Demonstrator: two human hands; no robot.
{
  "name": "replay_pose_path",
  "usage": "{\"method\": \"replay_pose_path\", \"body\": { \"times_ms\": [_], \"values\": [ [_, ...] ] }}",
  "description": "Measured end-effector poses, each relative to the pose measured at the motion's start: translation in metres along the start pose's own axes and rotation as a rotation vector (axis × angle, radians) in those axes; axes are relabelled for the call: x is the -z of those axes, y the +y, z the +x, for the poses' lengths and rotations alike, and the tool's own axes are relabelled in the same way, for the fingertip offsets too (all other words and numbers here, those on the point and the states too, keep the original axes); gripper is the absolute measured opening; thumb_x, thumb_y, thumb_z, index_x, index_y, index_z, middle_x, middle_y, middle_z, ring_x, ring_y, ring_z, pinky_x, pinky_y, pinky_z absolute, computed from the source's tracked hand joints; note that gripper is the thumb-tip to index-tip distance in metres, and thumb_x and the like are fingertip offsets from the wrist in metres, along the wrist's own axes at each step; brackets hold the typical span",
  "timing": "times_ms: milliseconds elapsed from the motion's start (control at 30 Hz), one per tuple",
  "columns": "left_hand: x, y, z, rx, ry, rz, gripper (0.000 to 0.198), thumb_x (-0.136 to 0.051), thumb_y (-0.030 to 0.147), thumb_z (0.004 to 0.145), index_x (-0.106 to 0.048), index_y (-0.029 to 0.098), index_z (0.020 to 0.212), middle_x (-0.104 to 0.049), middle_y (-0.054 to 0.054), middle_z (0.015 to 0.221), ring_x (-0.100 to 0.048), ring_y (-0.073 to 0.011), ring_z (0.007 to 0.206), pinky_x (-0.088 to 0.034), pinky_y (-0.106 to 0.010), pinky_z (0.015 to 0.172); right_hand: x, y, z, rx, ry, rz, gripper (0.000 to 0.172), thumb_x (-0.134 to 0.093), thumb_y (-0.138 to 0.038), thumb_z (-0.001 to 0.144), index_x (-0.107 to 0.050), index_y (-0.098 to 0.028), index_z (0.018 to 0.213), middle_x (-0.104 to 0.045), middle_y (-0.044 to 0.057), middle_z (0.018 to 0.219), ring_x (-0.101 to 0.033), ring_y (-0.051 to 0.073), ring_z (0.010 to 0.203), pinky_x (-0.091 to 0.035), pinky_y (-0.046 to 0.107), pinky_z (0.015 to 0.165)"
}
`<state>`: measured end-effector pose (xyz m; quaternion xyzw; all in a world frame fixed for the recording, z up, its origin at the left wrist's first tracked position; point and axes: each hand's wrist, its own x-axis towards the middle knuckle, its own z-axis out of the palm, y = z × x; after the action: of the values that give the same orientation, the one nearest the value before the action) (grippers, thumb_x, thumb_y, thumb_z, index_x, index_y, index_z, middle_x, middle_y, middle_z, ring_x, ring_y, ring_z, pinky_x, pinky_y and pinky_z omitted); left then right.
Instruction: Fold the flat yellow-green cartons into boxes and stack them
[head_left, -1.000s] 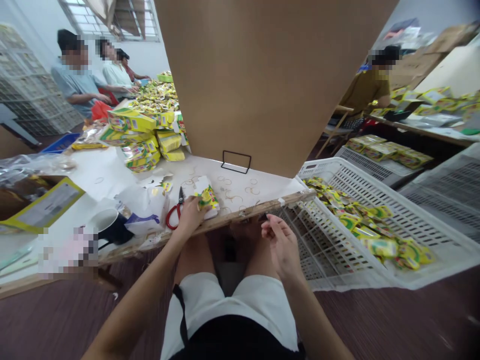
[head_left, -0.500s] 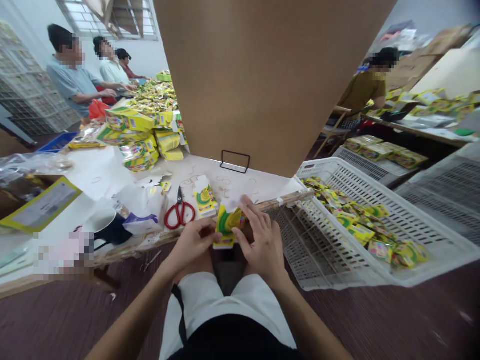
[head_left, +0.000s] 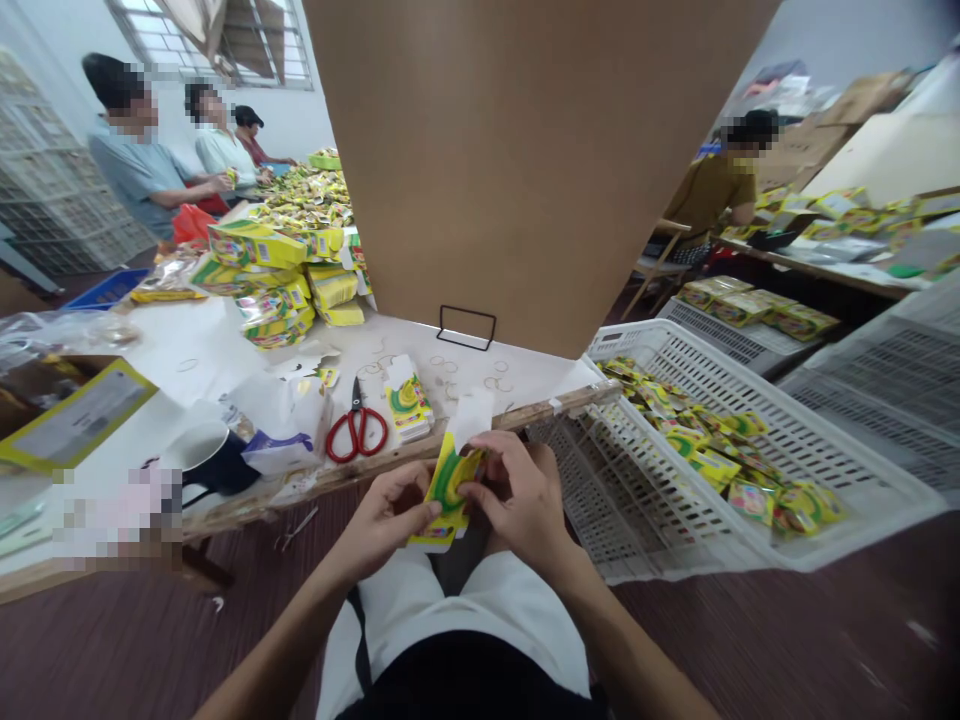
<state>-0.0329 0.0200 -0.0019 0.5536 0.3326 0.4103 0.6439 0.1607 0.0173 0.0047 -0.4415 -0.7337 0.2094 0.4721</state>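
Over my lap, just off the table edge, I hold a small yellow-and-green printed carton (head_left: 452,478) whose white flap stands up at the far end. My left hand (head_left: 394,515) pinches its left side between thumb and fingers. On the other side, my right hand (head_left: 521,490) grips the right edge, thumb on the printed face. A stack of similar flat cartons (head_left: 408,398) lies on the table just beyond. Left of that stack rest red-handled scissors (head_left: 358,425), blades pointing away.
A large brown cardboard sheet (head_left: 480,180) stands across the table (head_left: 390,335). Right of me is a white plastic crate (head_left: 825,450) with many packets. Leftward stand a dark mug (head_left: 225,465) and piled yellow boxes (head_left: 259,245). Several people work further off.
The carton has come slightly nearer to me and tilted, and its white flap now shows upright. My right hand has lowered from the carton's top to its right edge.
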Motion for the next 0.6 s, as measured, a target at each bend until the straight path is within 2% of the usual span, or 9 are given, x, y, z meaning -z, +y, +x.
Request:
{"method": "replay_pose_path", "body": {
  "times_ms": [100,200,367,433,533,600],
  "values": [
    [-0.003,-0.002,0.000,0.067,-0.028,-0.221,0.021,-0.068,0.034,0.076,-0.057,0.017,0.081,-0.063,-0.003,0.085,-0.059,-0.0161,0.076,-0.044,-0.024,0.066,-0.003,-0.004,-0.002,-0.053,0.069,0.033,0.029,-0.063,-0.012,0.078,-0.054,-0.023,0.104,-0.059,0.003,0.093,-0.055,0.015,0.071,-0.050,0.028,0.067],
    [-0.006,0.002,0.001,0.188,-0.111,-0.369,0.036,-0.068,0.042,0.076,-0.062,0.018,0.101,-0.067,-0.005,0.086,-0.062,-0.0165,0.073,-0.046,-0.025,0.065,-0.004,-0.008,-0.003,-0.036,-0.001,0.097,0.023,-0.060,-0.012,0.080,-0.054,-0.022,0.100,-0.057,0.002,0.089,-0.052,0.014,0.068,-0.047,0.025,0.063],
    [-0.010,0.004,0.004,0.285,-0.120,-0.453,0.038,-0.075,0.042,0.069,-0.069,0.015,0.094,-0.071,-0.007,0.078,-0.064,-0.0161,0.066,-0.048,-0.025,0.065,-0.001,-0.014,-0.004,-0.020,0.015,0.195,0.015,-0.058,-0.015,0.083,-0.056,-0.023,0.096,-0.056,0.001,0.085,-0.050,0.013,0.065,-0.045,0.025,0.060],
    [-0.014,0.003,0.006,0.272,-0.080,-0.467,0.036,-0.075,0.040,0.070,-0.070,0.014,0.093,-0.071,-0.006,0.076,-0.063,-0.0135,0.062,-0.047,-0.022,0.061,0.000,-0.016,-0.005,0.000,0.058,0.195,0.016,-0.060,-0.018,0.083,-0.057,-0.023,0.098,-0.056,0.002,0.087,-0.051,0.014,0.068,-0.046,0.026,0.061],
    [-0.022,-0.002,0.009,0.208,0.063,-0.429,0.036,-0.075,0.039,0.070,-0.069,0.013,0.094,-0.072,-0.006,0.077,-0.065,-0.0141,0.064,-0.049,-0.023,0.063,-0.003,-0.018,-0.006,-0.076,0.166,0.103,0.036,-0.066,-0.024,0.079,-0.055,-0.022,0.113,-0.057,0.007,0.102,-0.053,0.018,0.078,-0.048,0.029,0.066],
    [-0.027,-0.006,0.011,0.142,0.189,-0.373,0.038,-0.075,0.040,0.070,-0.067,0.014,0.096,-0.073,-0.006,0.080,-0.067,-0.0174,0.070,-0.052,-0.027,0.067,-0.007,-0.017,-0.008,-0.164,0.129,0.106,0.029,-0.063,-0.028,0.082,-0.057,-0.020,0.110,-0.059,0.008,0.099,-0.054,0.019,0.078,-0.048,0.029,0.067]
  ]
}}
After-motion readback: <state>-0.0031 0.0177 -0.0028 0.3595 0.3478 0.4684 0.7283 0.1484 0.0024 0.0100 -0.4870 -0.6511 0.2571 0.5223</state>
